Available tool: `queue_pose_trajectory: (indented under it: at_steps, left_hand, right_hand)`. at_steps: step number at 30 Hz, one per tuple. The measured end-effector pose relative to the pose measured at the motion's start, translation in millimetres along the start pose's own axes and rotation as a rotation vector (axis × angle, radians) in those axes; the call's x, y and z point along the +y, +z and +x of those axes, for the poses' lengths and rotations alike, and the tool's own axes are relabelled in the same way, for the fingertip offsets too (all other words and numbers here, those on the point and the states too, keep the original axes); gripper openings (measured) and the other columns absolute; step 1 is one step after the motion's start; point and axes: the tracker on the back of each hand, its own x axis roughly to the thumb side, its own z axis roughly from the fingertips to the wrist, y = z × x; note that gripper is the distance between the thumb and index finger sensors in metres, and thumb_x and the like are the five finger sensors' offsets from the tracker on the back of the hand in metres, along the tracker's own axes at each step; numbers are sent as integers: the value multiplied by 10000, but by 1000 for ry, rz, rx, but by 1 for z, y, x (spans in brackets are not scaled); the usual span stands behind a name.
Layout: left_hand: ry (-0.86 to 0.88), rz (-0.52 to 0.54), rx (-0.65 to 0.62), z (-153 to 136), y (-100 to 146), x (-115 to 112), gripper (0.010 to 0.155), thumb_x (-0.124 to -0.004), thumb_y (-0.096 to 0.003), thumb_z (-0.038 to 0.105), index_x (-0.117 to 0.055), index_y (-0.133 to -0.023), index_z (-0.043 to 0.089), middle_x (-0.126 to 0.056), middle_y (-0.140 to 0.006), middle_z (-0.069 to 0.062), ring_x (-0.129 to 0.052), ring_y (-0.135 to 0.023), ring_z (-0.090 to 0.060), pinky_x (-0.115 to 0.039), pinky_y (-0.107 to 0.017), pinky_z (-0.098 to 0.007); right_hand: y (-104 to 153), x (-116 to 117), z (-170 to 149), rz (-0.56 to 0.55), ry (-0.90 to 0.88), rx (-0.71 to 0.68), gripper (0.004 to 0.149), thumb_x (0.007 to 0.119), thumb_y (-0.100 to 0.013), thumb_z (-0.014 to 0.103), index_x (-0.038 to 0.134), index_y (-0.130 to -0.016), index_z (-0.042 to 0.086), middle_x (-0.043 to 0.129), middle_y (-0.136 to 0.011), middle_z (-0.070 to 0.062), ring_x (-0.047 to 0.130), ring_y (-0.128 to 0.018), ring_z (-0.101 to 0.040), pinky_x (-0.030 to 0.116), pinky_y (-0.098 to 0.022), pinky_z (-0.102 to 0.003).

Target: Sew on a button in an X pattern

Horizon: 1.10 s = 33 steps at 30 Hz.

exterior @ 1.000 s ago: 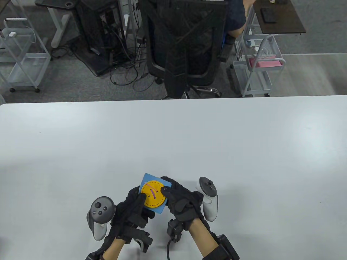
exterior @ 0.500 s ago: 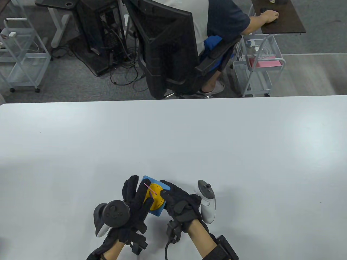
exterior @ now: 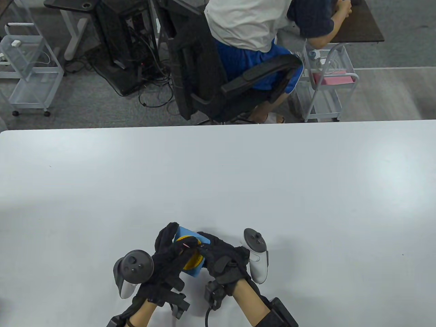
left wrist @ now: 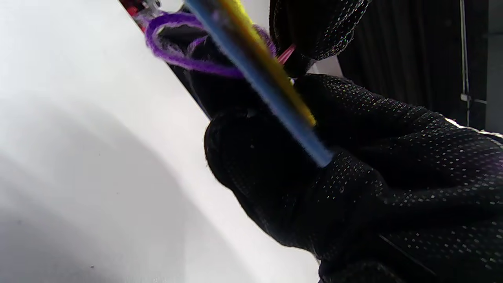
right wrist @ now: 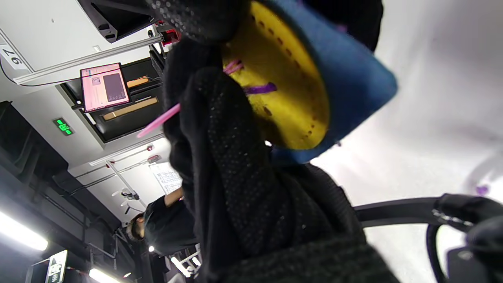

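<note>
A blue felt square (exterior: 186, 232) carrying a yellow button (exterior: 194, 262) is held up off the table near its front edge, between both gloved hands. My left hand (exterior: 170, 253) lies over the button's face, its fingers pinching a pink needle (exterior: 188, 244). My right hand (exterior: 219, 257) grips the felt's right side. In the right wrist view the button (right wrist: 287, 98) shows one purple stitch (right wrist: 261, 88), and the needle (right wrist: 157, 122) sticks out past a finger. The left wrist view shows the felt (left wrist: 275, 106) edge-on with a loop of purple yarn (left wrist: 177, 59) behind it.
The white table (exterior: 238, 177) stretches away behind the hands. Beyond its far edge a person sits in a black office chair (exterior: 204, 68), with wire carts (exterior: 323, 85) to either side.
My left hand has swung from under the felt's lower left corner onto the button's face and taken the needle. The felt has tipped and moved slightly toward me. The seated person behind has turned.
</note>
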Motion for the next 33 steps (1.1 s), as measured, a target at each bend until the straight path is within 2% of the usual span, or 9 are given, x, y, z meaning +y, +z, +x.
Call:
queue_pose_trajectory:
  at_steps: [5,17,21,24,27,29,31,33]
  left_hand:
    - [1,16,-6,1,0,5,367,-702,-608,298,-766,-949,179,-295,-1118,-394,-305,-937,-693,-443,-628,-766]
    - [70,101,-38,7,3,28,367,-709,-605,293,-778,-944,171,-388,-1111,-391,-362,-935,-700,-495,-633,-742]
    - [93,135,-52,9,4,37,367,-709,-604,292,-786,-939,163,-454,-1107,-381,-438,-934,-692,-559,-636,-712]
    - [114,160,-65,10,6,43,367,-706,-605,290,-782,-942,164,-550,-1091,-365,-558,-918,-676,-653,-627,-660]
    - [129,168,-74,11,6,48,369,-699,-609,286,-767,-951,166,-653,-1059,-338,-702,-876,-638,-762,-584,-583]
    - [133,169,-76,10,7,52,368,-689,-613,285,-761,-955,168,-717,-1021,-334,-862,-798,-558,-850,-517,-505]
    - [125,175,-62,10,8,57,372,-678,-619,294,-748,-964,175,-858,-912,-315,-1045,-599,-441,-937,-359,-396]
    - [121,174,-57,8,9,60,370,-670,-623,297,-744,-965,180,-930,-839,-281,-1113,-450,-346,-959,-246,-316]
  right_hand:
    - [0,-4,1,-45,112,22,460,694,-559,244,594,-991,120,726,-947,-174,914,-755,-322,762,-591,-458]
    - [1,-9,-1,-87,172,77,454,693,-571,275,607,-995,136,735,-869,-153,913,-640,-290,742,-531,-469]
    - [1,-9,-1,-90,183,82,451,696,-570,269,614,-993,136,733,-870,-157,908,-646,-295,737,-543,-471]
    - [0,-9,-2,-96,194,86,454,697,-568,268,616,-993,132,737,-863,-158,909,-635,-293,739,-537,-469]
    - [0,-9,-2,-98,200,90,455,697,-568,268,615,-994,130,742,-855,-161,911,-619,-291,741,-527,-466]
    - [0,-10,-2,-97,203,93,454,695,-570,268,615,-995,128,743,-851,-163,911,-610,-289,741,-521,-464]
    - [0,-10,-2,-97,199,94,453,692,-571,269,613,-995,132,740,-853,-160,907,-613,-289,737,-524,-466]
    - [0,-9,-2,-93,192,95,450,691,-572,268,614,-995,136,734,-858,-159,900,-621,-293,727,-533,-470]
